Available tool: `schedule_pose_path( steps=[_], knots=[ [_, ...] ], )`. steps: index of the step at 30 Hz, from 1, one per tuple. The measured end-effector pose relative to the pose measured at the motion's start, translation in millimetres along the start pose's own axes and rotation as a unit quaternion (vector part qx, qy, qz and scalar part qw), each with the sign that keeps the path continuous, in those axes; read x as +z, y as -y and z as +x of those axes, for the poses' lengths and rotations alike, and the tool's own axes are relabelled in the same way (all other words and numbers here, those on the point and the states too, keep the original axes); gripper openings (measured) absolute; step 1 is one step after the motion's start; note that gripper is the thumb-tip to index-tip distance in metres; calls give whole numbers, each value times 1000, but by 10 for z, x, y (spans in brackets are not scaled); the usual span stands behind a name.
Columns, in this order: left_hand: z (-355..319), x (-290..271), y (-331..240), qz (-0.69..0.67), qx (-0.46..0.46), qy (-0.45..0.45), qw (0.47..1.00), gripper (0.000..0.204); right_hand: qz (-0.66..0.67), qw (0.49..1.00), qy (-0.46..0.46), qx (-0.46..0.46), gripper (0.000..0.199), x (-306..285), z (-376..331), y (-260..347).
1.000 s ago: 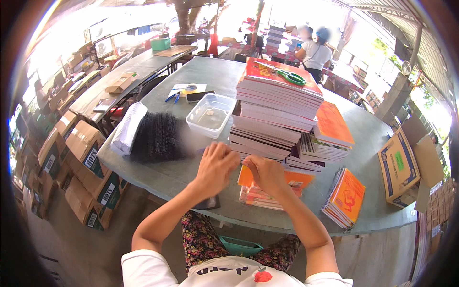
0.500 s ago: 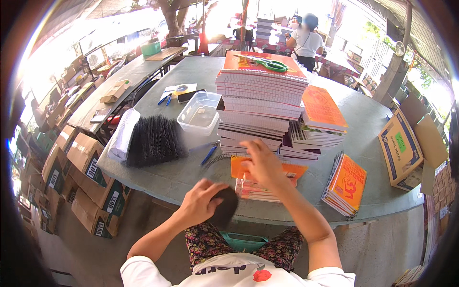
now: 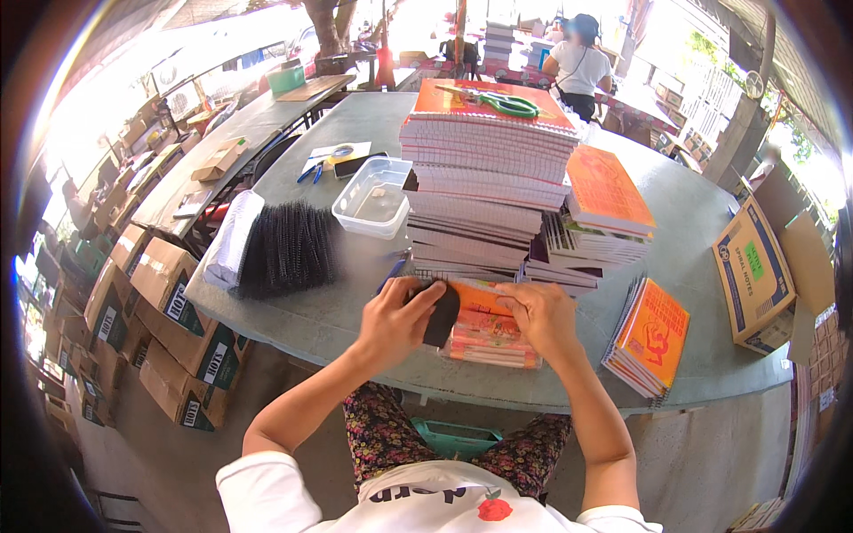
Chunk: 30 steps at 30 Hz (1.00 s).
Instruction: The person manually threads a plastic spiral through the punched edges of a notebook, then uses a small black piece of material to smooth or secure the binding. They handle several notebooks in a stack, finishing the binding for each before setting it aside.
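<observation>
At the lower centre of the frame in the head view, the left hand [image 3: 394,322] has its thumb and fingers clamped on a flat, dark piece with a rounded edge [image 3: 442,320], held up over the left end of some orange-covered booklets [image 3: 493,336]. These booklets lie at the near side of the grey table [image 3: 693,240], just in front of a tall stack of notebooks [image 3: 484,195]. The right hand [image 3: 544,313] is at their upper right, its thumb and fingertips close together against the orange cover; whether they pinch its edge, I cannot tell.

On top of the tall stack, at the upper centre, lie scissors with green handles [image 3: 515,106]. A lower stack with an orange cover [image 3: 611,186] stands just to its right. Right of centre, a small pile of spiral-bound orange notebooks [image 3: 653,336] lies tilted near the table edge, and a cardboard box with raised flaps [image 3: 753,275] stands at the far right. Left of centre is a clear plastic box [image 3: 373,226]; to its left, black coils [image 3: 289,249] lie beside a white bundle [image 3: 235,242]. At the upper right, a person in a white top [image 3: 582,69] stands near another table.
</observation>
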State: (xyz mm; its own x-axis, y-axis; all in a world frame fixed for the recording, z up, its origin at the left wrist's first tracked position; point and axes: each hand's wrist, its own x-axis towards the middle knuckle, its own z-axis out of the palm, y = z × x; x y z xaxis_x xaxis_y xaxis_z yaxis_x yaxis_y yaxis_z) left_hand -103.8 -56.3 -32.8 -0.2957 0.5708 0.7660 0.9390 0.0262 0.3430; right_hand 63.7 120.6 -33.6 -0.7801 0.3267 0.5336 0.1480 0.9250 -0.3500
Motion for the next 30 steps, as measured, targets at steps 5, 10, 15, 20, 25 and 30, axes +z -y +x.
schedule_pose_path(
  steps=[5,10,15,20,25,30],
  knots=[
    [206,-145,-112,102,47,-145,983,35,-3,999,-31,-19,16,46,-48,-38],
    [49,20,-64,-14,72,-22,997,44,24,999,-40,-15,17,26,-58,-25],
    [172,54,-145,-5,55,16,998,36,29,999,-21,-15,19,45,-57,-41],
    [242,-51,-204,-30,41,-109,993,34,-14,995,-82,-55,15,55,-53,-27],
    [575,-321,-425,-18,139,-120,983,35,8,999,-36,10,15,115,-63,-96],
    [221,62,-260,12,27,46,998,34,34,999,-27,20,17,30,34,37]
  ],
)
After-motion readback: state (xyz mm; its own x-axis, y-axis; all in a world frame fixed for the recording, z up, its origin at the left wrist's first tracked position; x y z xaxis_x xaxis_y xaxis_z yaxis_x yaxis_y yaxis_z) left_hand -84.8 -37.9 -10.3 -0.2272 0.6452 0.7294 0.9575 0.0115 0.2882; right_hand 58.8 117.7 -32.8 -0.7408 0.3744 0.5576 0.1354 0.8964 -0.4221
